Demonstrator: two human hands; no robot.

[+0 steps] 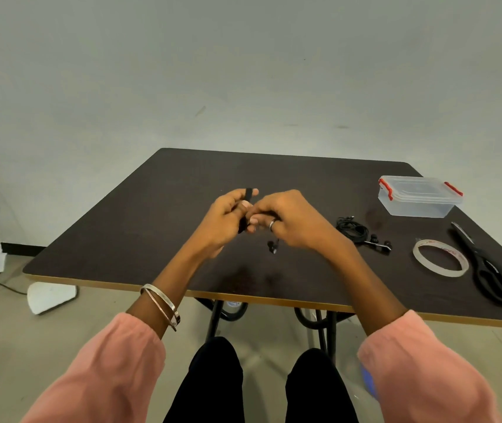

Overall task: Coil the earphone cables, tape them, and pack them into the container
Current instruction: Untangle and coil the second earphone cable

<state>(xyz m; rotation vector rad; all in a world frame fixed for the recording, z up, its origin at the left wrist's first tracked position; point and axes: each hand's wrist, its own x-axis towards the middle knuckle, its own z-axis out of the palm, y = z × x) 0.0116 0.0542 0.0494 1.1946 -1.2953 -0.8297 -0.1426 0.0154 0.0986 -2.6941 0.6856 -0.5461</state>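
A: Which step is in hand now?

B: I think it is the coiling of one pair. The two hands are close together above the bench (158, 239). The left hand (228, 221) holds a black earphone cable (247, 209) wound around its fingers, and the right hand (292, 222) pinches the same cable just beside it. One earbud (272, 247) hangs free under the right hand.

A: And the other things?

B: A second earphone set (361, 233) lies on the bench to the right, already in a loose bundle, but I cannot see tape on it. Near it lie the tape roll (440, 257) and the scissors (487, 267). The container (419, 199) stands further back with its lid on.

A: What does the next move need?

B: In my judgement, the hanging end must first be wound in. Then one hand must keep the coil tight, so it does not spring open, while the other reaches for the tape. The lid must also be opened before packing.
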